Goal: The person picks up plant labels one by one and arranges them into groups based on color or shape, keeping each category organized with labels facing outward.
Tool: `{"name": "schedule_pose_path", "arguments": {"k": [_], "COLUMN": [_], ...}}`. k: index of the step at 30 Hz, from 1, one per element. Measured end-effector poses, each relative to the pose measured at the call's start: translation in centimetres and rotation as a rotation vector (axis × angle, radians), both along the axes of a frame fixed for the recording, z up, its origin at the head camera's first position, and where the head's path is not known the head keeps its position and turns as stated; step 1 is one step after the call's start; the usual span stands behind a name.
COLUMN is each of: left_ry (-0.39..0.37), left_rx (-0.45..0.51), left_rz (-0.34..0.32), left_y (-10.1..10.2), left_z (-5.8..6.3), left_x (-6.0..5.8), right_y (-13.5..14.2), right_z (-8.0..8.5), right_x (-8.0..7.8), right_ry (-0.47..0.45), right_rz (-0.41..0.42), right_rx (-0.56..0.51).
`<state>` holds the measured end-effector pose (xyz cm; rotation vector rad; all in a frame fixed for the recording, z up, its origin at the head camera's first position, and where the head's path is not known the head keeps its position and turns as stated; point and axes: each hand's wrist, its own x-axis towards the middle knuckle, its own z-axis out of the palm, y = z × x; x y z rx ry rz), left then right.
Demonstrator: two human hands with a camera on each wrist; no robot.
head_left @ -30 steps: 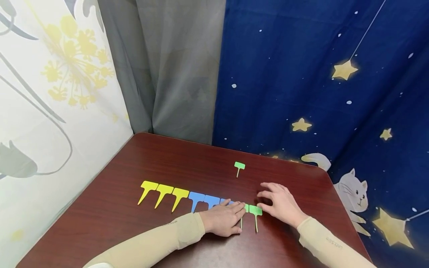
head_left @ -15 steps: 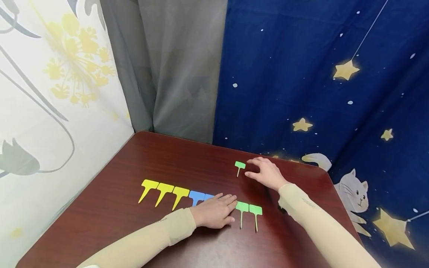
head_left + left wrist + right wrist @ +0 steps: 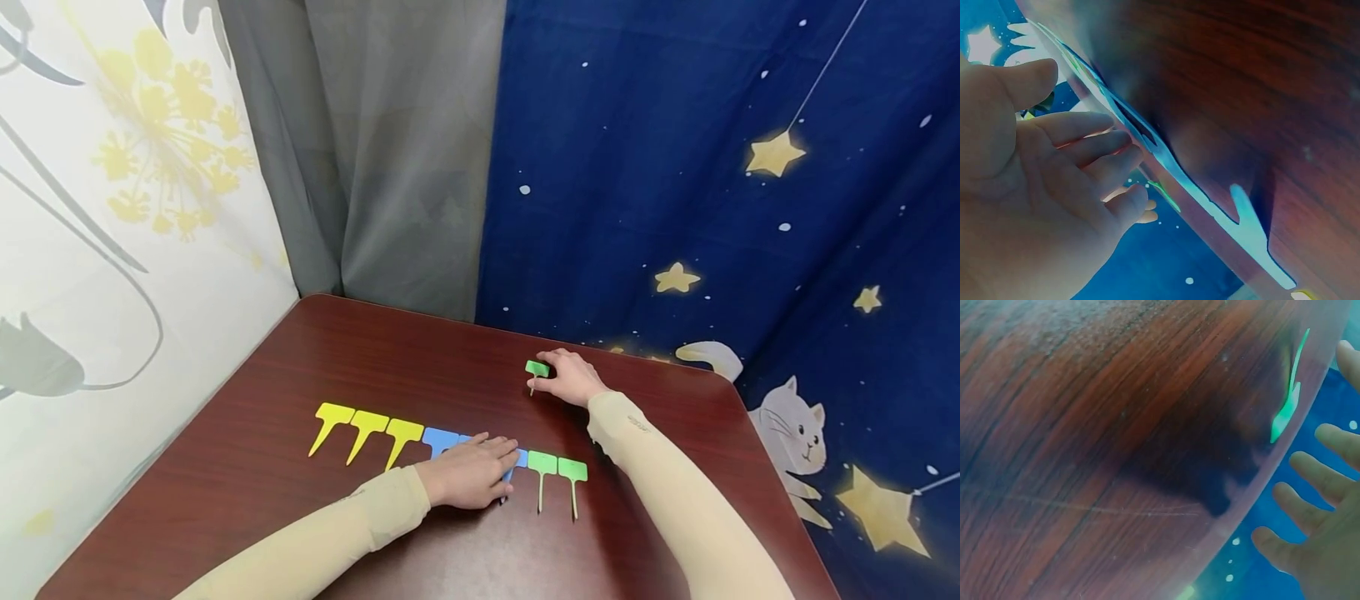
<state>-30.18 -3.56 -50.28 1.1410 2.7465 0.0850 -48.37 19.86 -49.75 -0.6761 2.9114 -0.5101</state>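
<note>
T-shaped plastic plant labels lie in a row: three yellow labels [image 3: 369, 423], then blue labels [image 3: 440, 439], then two green labels [image 3: 557, 465] at the right end. My left hand [image 3: 472, 472] is over the blue labels with fingers extended, hiding part of them; in the left wrist view the blue label [image 3: 1244, 234] lies just beyond the fingers. A separate green plant label [image 3: 537, 367] lies farther back. My right hand [image 3: 573, 377] reaches beside it, finger and thumb at its right side. In the right wrist view, its spread fingers [image 3: 1316, 475] stand near that green label [image 3: 1285, 415].
The dark red wooden table [image 3: 420, 350] has rounded back corners. Behind it hang a grey curtain [image 3: 412, 167] and a blue star-patterned curtain [image 3: 637, 167]; a white floral curtain [image 3: 150, 317] runs along the left.
My right hand has moved back and left from the row's right end to the separate green label. My left hand has slid left, uncovering the green labels and part of the last blue one.
</note>
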Motion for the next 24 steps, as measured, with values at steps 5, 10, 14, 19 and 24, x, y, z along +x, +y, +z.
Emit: {"name": "schedule_pose_path", "arguments": {"k": [5, 10, 14, 19, 24], "left_ry": [0.020, 0.029, 0.031, 0.033, 0.031], "left_rx": [-0.018, -0.039, -0.063, -0.064, -0.064], "left_rz": [-0.004, -0.004, -0.002, -0.014, -0.017], "left_y": [0.0, 0.0, -0.1, -0.1, -0.1], "left_z": [0.0, 0.1, 0.1, 0.1, 0.1], "left_x": [0.0, 0.1, 0.1, 0.0, 0.0], "right_y": [-0.3, -0.2, -0.4, -0.8, -1.2], "right_z": [-0.2, -0.9, -1.4, -1.6, -1.6], "right_x": [-0.6, -1.0, -1.1, -1.0, -0.8], "right_ry": [-0.032, -0.055, -0.030, -0.004, 0.009], "right_rz": [-0.038, -0.047, -0.039, -0.063, -0.075], "right_rx": [-0.003, 0.009, 0.013, 0.037, 0.043]}}
